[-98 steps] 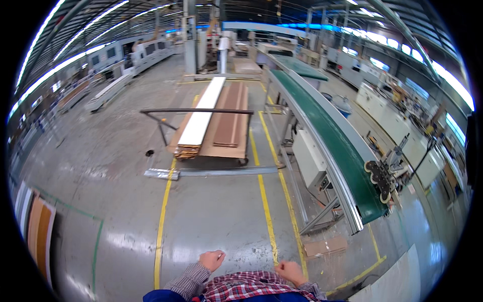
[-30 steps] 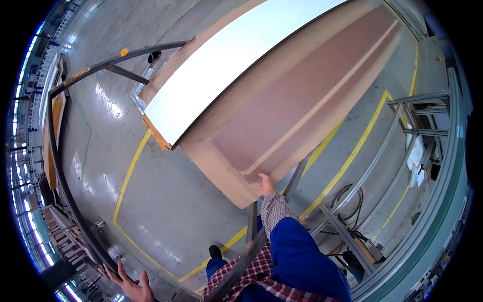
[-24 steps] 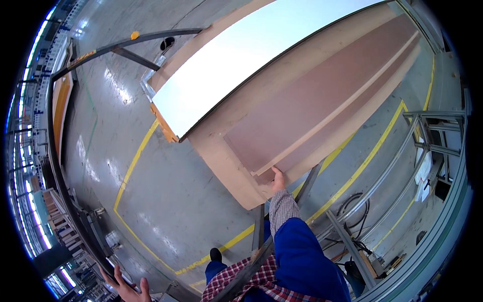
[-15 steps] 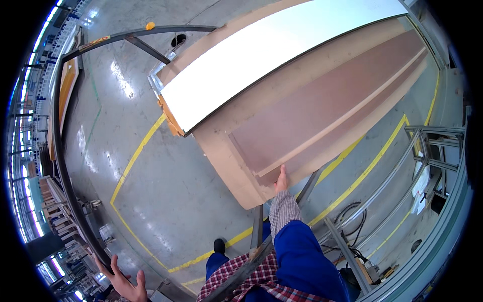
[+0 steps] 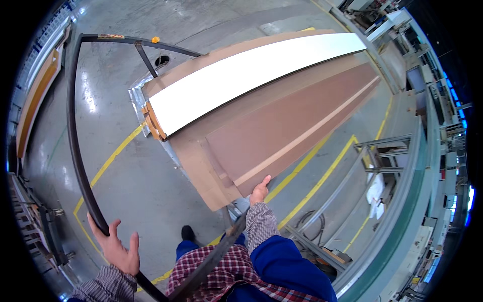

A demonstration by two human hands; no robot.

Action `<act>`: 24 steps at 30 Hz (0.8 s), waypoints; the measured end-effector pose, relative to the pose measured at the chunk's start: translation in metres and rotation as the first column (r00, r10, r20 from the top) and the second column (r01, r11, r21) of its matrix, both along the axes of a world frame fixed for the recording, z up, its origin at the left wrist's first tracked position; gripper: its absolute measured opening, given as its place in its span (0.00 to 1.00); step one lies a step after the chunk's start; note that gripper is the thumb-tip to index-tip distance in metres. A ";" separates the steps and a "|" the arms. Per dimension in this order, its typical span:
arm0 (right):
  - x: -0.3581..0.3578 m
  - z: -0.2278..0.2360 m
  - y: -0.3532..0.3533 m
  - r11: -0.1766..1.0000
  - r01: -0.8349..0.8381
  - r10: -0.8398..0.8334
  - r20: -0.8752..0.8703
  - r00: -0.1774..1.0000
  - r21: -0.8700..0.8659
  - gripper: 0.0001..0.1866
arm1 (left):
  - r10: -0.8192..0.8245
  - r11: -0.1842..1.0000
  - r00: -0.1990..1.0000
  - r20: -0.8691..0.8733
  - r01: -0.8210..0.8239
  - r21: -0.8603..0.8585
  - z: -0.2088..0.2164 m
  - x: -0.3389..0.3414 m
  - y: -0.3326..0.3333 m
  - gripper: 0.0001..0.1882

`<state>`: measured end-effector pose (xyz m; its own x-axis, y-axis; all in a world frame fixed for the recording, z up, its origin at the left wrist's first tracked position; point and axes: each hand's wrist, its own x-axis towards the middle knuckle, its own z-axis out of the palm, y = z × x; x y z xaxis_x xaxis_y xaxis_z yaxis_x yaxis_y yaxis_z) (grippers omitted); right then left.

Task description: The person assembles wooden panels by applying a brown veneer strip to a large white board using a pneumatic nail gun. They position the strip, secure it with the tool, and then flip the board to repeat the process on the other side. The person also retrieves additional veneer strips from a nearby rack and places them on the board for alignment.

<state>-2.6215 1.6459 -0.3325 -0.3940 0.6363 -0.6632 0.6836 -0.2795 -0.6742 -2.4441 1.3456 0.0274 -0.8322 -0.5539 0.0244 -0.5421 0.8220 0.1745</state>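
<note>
8 o'clock: left hand (image 5: 116,249), grip spread over dark rail (image 5: 74,131) | 5 o'clock: right hand (image 5: 259,193) at brown panel (image 5: 282,131), fingers hidden, can't tell grip

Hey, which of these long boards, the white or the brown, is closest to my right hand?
The brown board, with the paler strip running along it: your right hand is at its near corner, while the white board lies farther off.

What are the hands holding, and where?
The right hand appears to grip the brown panel at its near right corner. The left hand lies spread over the dark bar; no closed grip shows.
</note>
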 end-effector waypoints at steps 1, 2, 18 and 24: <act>0.003 0.016 0.005 1.000 0.022 -0.023 -0.066 0.998 -0.016 0.47 | -0.031 0.999 0.999 -0.026 0.031 -0.021 -0.002 0.003 -0.001 0.21; 0.006 0.030 0.008 0.998 0.045 -0.050 -0.119 0.992 -0.044 0.47 | -0.061 0.997 0.997 -0.049 0.059 -0.048 -0.002 0.005 -0.002 0.21; 0.129 0.262 -0.021 0.931 -0.176 0.052 -0.362 0.931 -0.319 0.41 | 0.100 0.868 0.854 -0.510 0.175 0.464 -0.009 0.010 -0.011 0.20; 0.218 0.365 -0.068 0.915 -0.278 0.199 -0.274 0.941 -0.291 0.38 | 0.670 -0.368 0.725 -0.161 0.512 0.776 -0.022 0.004 -0.034 0.28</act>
